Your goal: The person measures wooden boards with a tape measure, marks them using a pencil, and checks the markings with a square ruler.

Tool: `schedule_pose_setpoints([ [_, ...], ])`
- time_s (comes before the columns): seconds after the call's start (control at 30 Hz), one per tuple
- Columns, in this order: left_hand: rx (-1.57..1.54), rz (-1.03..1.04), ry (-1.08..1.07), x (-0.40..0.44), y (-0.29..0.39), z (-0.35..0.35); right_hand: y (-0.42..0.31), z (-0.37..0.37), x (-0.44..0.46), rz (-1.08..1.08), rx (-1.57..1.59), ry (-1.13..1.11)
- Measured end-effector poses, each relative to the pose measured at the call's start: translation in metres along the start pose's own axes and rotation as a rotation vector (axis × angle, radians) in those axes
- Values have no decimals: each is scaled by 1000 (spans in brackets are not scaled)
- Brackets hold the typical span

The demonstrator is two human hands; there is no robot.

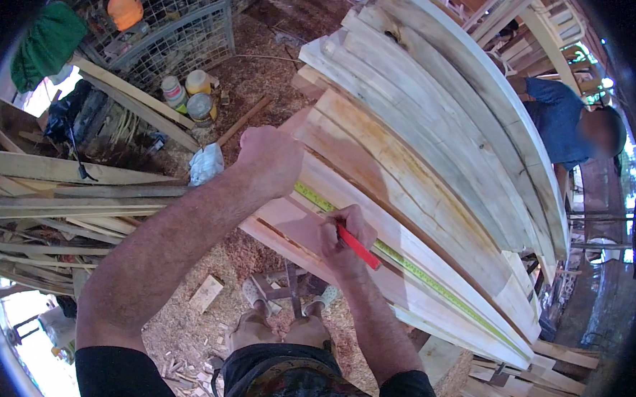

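Note:
A yellow tape measure (pixel 429 278) lies stretched along a pale wooden board (pixel 395 235). My left hand (pixel 271 160) is closed at the upper left end of the tape; what its fingers hold is hidden behind the hand. Lower along the tape, my right hand (pixel 346 236) grips a flat red pencil (pixel 359 246) and rests on the board beside the tape. Past these, several wide planks (pixel 437 126) lie side by side.
Several pots (pixel 199 82) and a plastic bag (pixel 206 164) are on the shaving-covered floor at the upper left. Long wood strips (pixel 59 192) are stacked on the left. A person in a blue shirt (pixel 555 125) is beyond the planks at the right.

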State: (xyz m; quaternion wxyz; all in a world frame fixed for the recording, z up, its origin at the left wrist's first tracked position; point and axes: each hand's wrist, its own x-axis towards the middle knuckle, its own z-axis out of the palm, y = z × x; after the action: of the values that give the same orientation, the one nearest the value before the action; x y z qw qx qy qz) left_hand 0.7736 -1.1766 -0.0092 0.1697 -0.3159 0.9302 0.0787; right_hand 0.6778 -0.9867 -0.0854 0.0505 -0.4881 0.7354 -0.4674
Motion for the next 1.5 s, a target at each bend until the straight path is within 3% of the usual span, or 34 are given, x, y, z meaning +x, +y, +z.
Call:
schedule_pose_setpoints([
  [0.27,76,45,78,2,-3,10,0,-7,3,45,58,-14],
  [0.37,94,34,62,3,-2,9,21,0,-1,146,289,63],
  [0.47,67,18,67,1,-1,8,6,-12,11,550,721,39],
  [0.57,95,26,105,-1,-1,10,2,-24,26,739,798,-29],
  [0.67,74,28,102,3,-4,16,-6,-31,33,666,733,-86],
  [0.9,86,40,155,2,-3,18,-7,10,27,187,440,-91],
  [1.1,-51,50,147,-2,-4,15,-3,22,18,106,202,-76],
  [1.27,-62,42,94,-1,-5,10,-4,26,20,128,188,-29],
  [1.5,57,55,191,3,-5,22,-3,26,18,119,160,-45],
])
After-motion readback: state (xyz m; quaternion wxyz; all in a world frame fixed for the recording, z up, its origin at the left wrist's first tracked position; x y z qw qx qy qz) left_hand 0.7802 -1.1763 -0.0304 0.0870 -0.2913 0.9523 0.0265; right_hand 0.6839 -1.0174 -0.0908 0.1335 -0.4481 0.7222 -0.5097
